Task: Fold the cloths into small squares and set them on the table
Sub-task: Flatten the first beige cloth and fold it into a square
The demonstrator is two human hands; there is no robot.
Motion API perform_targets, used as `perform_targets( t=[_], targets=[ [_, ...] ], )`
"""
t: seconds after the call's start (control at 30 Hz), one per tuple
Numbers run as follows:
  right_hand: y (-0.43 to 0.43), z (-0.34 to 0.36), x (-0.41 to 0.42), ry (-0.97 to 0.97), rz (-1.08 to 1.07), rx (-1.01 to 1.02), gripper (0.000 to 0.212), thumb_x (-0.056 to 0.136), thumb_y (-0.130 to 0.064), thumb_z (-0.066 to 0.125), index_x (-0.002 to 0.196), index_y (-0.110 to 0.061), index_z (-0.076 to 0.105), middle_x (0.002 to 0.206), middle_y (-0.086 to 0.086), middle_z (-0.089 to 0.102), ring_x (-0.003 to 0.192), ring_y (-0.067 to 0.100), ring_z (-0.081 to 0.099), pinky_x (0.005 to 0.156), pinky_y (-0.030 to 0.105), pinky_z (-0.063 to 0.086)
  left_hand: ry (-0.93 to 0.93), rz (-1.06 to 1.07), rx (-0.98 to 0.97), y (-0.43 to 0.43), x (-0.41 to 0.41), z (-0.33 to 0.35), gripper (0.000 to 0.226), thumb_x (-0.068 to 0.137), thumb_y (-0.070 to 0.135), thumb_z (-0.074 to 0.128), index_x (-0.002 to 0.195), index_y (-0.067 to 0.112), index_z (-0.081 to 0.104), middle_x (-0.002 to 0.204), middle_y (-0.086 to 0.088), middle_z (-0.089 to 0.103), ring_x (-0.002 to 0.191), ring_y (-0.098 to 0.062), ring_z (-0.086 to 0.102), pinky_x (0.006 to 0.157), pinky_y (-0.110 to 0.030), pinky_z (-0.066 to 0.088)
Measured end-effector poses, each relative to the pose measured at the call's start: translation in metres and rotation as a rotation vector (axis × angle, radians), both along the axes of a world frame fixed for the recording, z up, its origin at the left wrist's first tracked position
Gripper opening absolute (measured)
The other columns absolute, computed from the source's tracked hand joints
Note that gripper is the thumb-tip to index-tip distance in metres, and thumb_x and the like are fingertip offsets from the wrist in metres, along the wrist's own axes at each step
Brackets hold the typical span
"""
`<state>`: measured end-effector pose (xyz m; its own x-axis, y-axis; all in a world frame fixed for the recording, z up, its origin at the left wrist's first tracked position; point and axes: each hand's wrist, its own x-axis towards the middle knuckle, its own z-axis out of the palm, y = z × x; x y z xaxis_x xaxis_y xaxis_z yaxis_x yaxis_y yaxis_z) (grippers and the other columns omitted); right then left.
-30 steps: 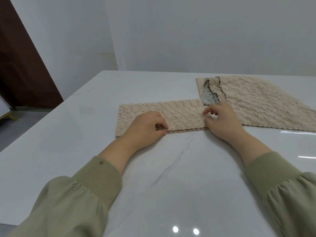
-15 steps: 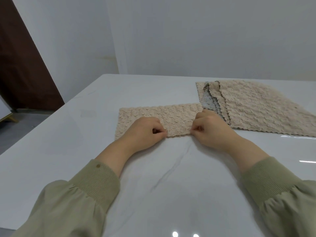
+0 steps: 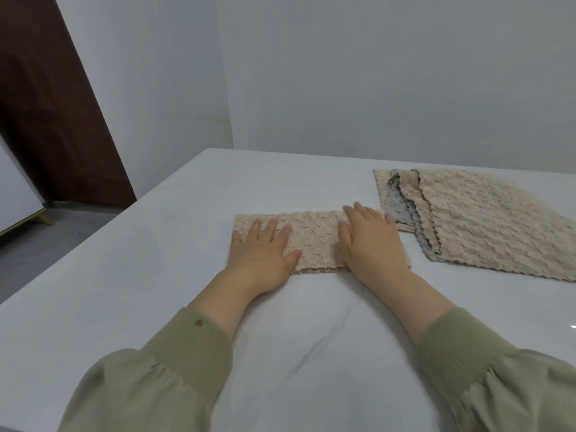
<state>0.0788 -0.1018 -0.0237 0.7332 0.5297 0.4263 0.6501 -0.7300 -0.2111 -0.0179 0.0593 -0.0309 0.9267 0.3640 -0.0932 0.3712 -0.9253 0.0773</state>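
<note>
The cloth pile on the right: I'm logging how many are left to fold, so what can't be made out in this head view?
- Pile of cloths: count unclear, the layers overlap; its right end is cut off by the frame edge.
- Grey cloth: mostly covered by beige ones.
- Folded beige cloth: both ends lie under the left hand and right hand; the number of layers is hidden.

We see both hands changed from a half second ago: the left hand [image 3: 261, 251] and right hand [image 3: 371, 241], then curled and pinching the near edge of the folded beige cloth [image 3: 314, 241], now lie flat with fingers spread, palms pressing on it at either end.
</note>
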Motion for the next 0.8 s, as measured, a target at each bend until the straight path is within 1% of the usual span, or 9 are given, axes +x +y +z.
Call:
perform_targets(
  t=[0.07, 0.13, 0.33, 0.4, 0.47, 0.53, 0.57, 0.67, 0.8],
  targets=[
    [0.021, 0.002, -0.004, 0.021, 0.081, 0.019, 0.047, 0.100, -0.030, 0.024, 0.142, -0.012, 0.038, 0.150, 0.009, 0.035, 0.140, 0.024, 0.028, 0.115, 0.047, 0.014, 0.003, 0.007, -0.001, 0.000, -0.001, 0.000, 0.062, 0.096, 0.058, 0.012, 0.150, 0.033, -0.004, 0.159, 0.006, -0.011, 0.146, -0.020, -0.013, 0.115, -0.052, -0.005],
    [0.036, -0.004, -0.001, 0.151, 0.112, -0.131, 0.050, 0.101, -0.035, 0.020, 0.147, -0.017, 0.028, 0.155, 0.005, 0.025, 0.144, 0.023, 0.018, 0.115, 0.050, 0.009, 0.002, 0.004, -0.013, 0.001, -0.001, 0.000, 0.062, 0.096, 0.058, 0.013, 0.150, 0.033, -0.004, 0.159, 0.007, -0.012, 0.146, -0.019, -0.013, 0.115, -0.052, -0.005],
    [0.018, -0.006, 0.032, 0.331, -0.133, -0.356, 0.061, 0.097, -0.048, 0.012, 0.152, -0.021, 0.008, 0.160, 0.001, 0.003, 0.147, 0.022, 0.002, 0.114, 0.055, -0.002, -0.025, -0.005, -0.045, 0.003, -0.002, 0.000, 0.063, 0.095, 0.060, 0.014, 0.151, 0.033, -0.001, 0.159, 0.008, -0.010, 0.146, -0.019, -0.011, 0.116, -0.050, -0.005],
    [0.013, -0.006, 0.032, 0.302, -0.202, -0.335, 0.062, 0.097, -0.047, 0.012, 0.151, -0.016, 0.012, 0.160, 0.004, 0.006, 0.147, 0.022, 0.004, 0.114, 0.056, -0.002, -0.029, 0.005, -0.046, 0.002, -0.002, 0.000, 0.063, 0.095, 0.059, 0.017, 0.151, 0.033, 0.003, 0.159, 0.007, -0.006, 0.146, -0.019, -0.007, 0.116, -0.050, -0.004],
    [0.014, -0.003, 0.025, 0.203, -0.176, -0.264, 0.059, 0.098, -0.042, 0.015, 0.150, -0.012, 0.018, 0.159, 0.007, 0.011, 0.146, 0.022, 0.007, 0.115, 0.055, 0.001, -0.128, 0.036, -0.049, -0.001, -0.001, 0.002, 0.058, 0.095, 0.056, 0.024, 0.146, 0.030, 0.027, 0.157, 0.003, 0.019, 0.146, -0.021, 0.010, 0.114, -0.050, 0.002],
    [0.019, 0.001, 0.017, 0.058, -0.025, -0.119, 0.051, 0.100, -0.033, 0.023, 0.147, -0.012, 0.026, 0.157, 0.009, 0.017, 0.146, 0.022, 0.012, 0.116, 0.049, 0.005, -0.392, 0.088, -0.067, -0.003, -0.001, 0.009, 0.041, 0.095, 0.046, 0.033, 0.120, 0.025, 0.059, 0.131, 0.001, 0.056, 0.132, -0.022, 0.038, 0.113, -0.050, 0.011],
    [0.021, 0.003, 0.013, -0.005, 0.049, -0.028, 0.047, 0.100, -0.028, 0.027, 0.144, -0.012, 0.032, 0.156, 0.009, 0.023, 0.144, 0.022, 0.018, 0.117, 0.046, 0.008, -0.527, 0.107, -0.058, -0.003, -0.001, 0.012, 0.036, 0.096, 0.040, 0.036, 0.115, 0.023, 0.063, 0.122, 0.002, 0.062, 0.126, -0.020, 0.044, 0.113, -0.048, 0.013],
    [0.026, 0.003, 0.011, -0.028, 0.113, 0.073, 0.042, 0.099, -0.020, 0.033, 0.138, -0.010, 0.042, 0.150, 0.011, 0.036, 0.140, 0.023, 0.030, 0.116, 0.044, 0.016, -0.707, 0.065, 0.026, -0.004, 0.002, 0.016, 0.035, 0.097, 0.026, 0.039, 0.125, 0.019, 0.059, 0.125, 0.003, 0.061, 0.127, -0.017, 0.042, 0.114, -0.043, 0.016],
    [0.027, -0.007, 0.016, 0.115, 0.093, -0.171, 0.045, 0.101, -0.031, 0.023, 0.140, -0.015, 0.039, 0.147, 0.005, 0.039, 0.138, 0.023, 0.028, 0.114, 0.046, 0.017, -0.540, -0.051, 0.168, -0.007, 0.022, 0.013, 0.042, 0.099, 0.031, 0.031, 0.137, 0.021, 0.045, 0.140, 0.002, 0.049, 0.139, -0.020, 0.026, 0.114, -0.046, 0.014]
  ],
)
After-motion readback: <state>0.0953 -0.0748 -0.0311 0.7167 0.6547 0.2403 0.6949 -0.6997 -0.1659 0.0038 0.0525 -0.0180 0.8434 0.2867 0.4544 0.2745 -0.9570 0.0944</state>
